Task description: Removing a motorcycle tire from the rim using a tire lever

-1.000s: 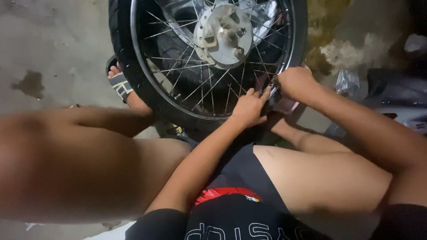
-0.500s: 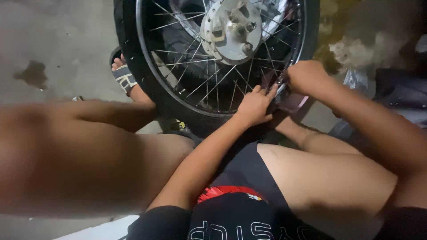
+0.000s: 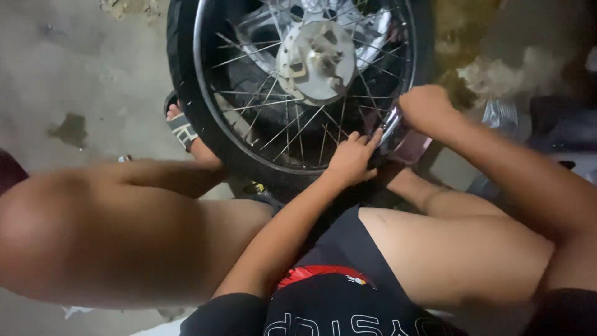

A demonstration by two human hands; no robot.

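A spoked motorcycle wheel [image 3: 298,81] with a black tyre [image 3: 186,93] and a silver hub [image 3: 314,59] stands upright between my knees. My left hand [image 3: 351,158] rests on the lower right of the rim, fingers spread against tyre and spokes. My right hand [image 3: 426,109] is closed around a shiny metal tool [image 3: 390,127] that points down into the gap at the rim beside my left fingertips. What the tool's tip touches is hidden.
My bare legs flank the wheel, left knee [image 3: 93,230] large in the foreground. A sandalled foot [image 3: 183,127] sits against the tyre's left side. Stained concrete floor [image 3: 81,68] lies to the left; crumpled plastic [image 3: 500,115] and dark objects lie at the right.
The view has shifted so the wheel sits slightly right and lower. Both hands stay at the rim's lower right, the right hand a little higher on the tool.
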